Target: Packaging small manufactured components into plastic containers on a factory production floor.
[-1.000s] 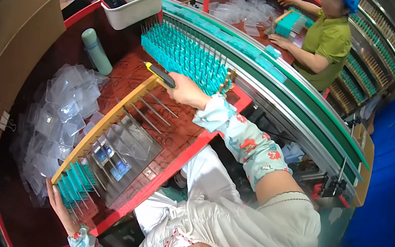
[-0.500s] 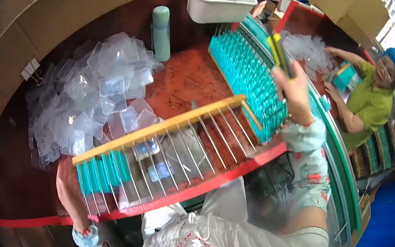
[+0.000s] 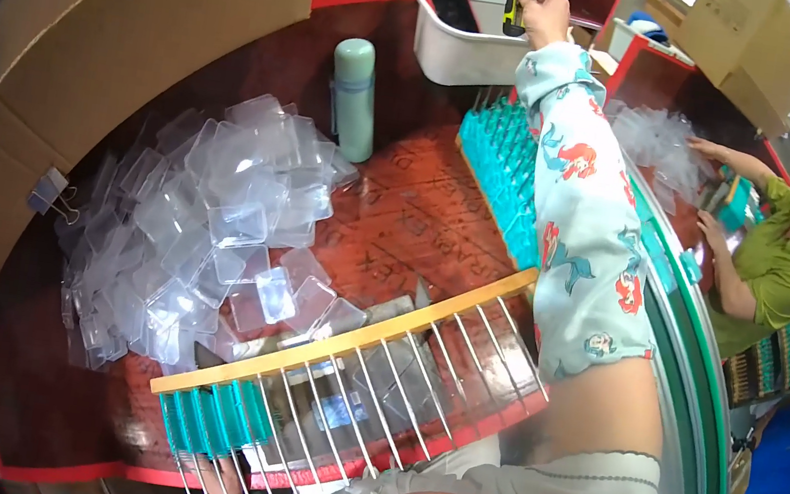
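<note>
My right hand [image 3: 546, 14] is closed around a yellow-and-black utility knife [image 3: 519, 0], held upright by the white bin at the far side. Near me, along the table's front edge, lies a wooden bar [image 3: 342, 339] with a row of metal rods pointing toward me. Several teal pieces [image 3: 214, 419] sit on the rods at its left end. Just below them is my left hand [image 3: 220, 483], its fingers partly behind the rods and teal pieces, so its grip is hidden. A second rack [image 3: 501, 176], packed with teal pieces, stands partly behind my right forearm.
Clear plastic pieces [image 3: 218, 212] are heaped on the left of the red table [image 3: 402, 198]. Behind them stand a pale green flask [image 3: 352, 105] and the white bin [image 3: 462, 54] with a phone [image 3: 452, 0]. A cardboard wall borders the left; a co-worker [image 3: 777, 260] sits at right.
My right hand has swung the knife away from above the teal rack, up and left to the white bin. The view has shifted; my left hand now shows below the teal pieces.
</note>
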{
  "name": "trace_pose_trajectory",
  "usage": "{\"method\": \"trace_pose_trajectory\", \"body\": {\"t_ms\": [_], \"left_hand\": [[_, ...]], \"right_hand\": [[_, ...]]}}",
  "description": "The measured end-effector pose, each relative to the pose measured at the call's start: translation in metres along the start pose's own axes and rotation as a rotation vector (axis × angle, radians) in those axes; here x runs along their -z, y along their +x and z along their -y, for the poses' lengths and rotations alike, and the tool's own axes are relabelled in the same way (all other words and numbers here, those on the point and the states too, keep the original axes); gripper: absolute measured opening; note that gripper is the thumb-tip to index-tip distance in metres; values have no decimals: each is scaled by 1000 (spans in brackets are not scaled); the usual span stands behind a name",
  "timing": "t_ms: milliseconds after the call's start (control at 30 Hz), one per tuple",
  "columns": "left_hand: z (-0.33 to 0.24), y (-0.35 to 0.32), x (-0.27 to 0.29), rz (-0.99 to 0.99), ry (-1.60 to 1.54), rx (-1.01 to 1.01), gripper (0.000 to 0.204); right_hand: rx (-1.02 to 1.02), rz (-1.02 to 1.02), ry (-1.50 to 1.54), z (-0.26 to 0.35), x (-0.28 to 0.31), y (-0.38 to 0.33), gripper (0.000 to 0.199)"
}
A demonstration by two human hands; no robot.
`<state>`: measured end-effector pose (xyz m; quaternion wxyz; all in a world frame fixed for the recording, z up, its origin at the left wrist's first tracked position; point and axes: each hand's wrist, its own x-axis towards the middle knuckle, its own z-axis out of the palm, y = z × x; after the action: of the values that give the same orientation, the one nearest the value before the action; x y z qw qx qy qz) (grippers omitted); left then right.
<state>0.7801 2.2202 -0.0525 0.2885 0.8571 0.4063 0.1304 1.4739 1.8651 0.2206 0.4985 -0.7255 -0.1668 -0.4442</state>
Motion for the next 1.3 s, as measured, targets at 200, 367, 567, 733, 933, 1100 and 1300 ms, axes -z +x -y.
{"method": "trace_pose_trajectory", "body": {"t_ms": [200,367,567,733,933,1100,1300], "left_hand": [[20,2,-5,-166,158,-208,44],[31,14,-21,-326,120,-367,49],[2,-7,10,-227,70,-762,28],[-38,-69,-19,104,-292,-1013,24],[-106,-127,-44,394,-618,-918,28],[-146,-110,-40,343,-469,-1070,47],[-155,-87,-6,601,-72,-1108,106]], "right_hand": [[-117,342,-789,19,24,-31,43],[316,388,-114,118,107,-77,40],[-612,896,236,287,327,-307,21],[-336,791,-2,250,295,-471,24],[59,673,-360,242,172,-507,70],[58,742,-398,210,171,-522,74],[-170,1160,256,292,237,-506,67]]}}
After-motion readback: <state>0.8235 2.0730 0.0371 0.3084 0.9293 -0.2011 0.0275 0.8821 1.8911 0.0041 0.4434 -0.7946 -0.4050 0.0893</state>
